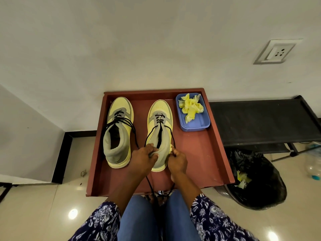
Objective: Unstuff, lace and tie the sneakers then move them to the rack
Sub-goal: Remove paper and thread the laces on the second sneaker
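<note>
Hands pulling the black lace ends of the right yellow-and-grey sneaker on the red-brown tray table.

Left hand (145,158) and right hand (177,160) are both closed, each pinching one end of the black lace (171,134) at the heel collar of the right yellow-and-grey sneaker (160,131), which stands near the middle of the red-brown tray table (205,160). Its long axis runs from the near edge to the far edge, toe pointing away to the wall. The left yellow-and-grey sneaker (119,131) stands parallel to it, by the left edge, with loose laces. I think an uneven pull could slip one end out of the upper eyelets, or drag the shoe towards the near edge. Blue plastic box (203,124) with yellow paper stuffing (191,106) sits in the far right corner.
</note>
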Available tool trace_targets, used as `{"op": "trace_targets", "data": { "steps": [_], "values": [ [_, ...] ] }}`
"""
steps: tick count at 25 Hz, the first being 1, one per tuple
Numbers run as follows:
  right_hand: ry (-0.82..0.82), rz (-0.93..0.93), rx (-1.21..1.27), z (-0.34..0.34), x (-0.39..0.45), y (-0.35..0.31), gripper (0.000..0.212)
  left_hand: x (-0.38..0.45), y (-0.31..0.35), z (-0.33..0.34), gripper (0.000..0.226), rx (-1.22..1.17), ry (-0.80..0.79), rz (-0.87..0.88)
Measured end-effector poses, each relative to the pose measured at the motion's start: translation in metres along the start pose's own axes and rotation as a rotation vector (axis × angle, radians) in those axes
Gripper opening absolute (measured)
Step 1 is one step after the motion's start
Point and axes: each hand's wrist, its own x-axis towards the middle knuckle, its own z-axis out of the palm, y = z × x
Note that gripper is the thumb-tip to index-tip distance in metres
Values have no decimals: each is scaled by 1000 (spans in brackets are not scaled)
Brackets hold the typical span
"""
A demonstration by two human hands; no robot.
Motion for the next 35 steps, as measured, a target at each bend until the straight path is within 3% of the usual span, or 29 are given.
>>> {"op": "trace_targets", "data": {
  "steps": [6, 11, 15, 21, 27, 31, 33, 35],
  "values": [
    [106, -105, -132, 18, -42, 30, 17, -3, 2, -1, 28, 54, 0, -11],
    [123, 28, -68, 15, -33, 18, 25, -6, 4, -1, 29, 57, 2, -8],
    [51, 65, 51, 6, -18, -7, 37, -10, 1, -9, 30, 83, -10, -1],
    [-115, 80, 104, 4, -4, -1, 38, -17, -20, -27, 27, 108, -57, -9],
    [-13, 55, 275, -29, 4, -20, 31, -15, -26, -34, 27, 144, -110, -63],
    [67, -12, 276, -35, 20, -36, 32, -12, -10, -28, 32, 177, 66, -24],
    [51, -97, 204, -29, 28, -45, 19, -7, -6, -18, 36, 173, 173, 43],
    [-15, -216, 45, -21, 37, -54, 23, -1, -6, -7, 42, 187, 196, 111]
  ]
}}
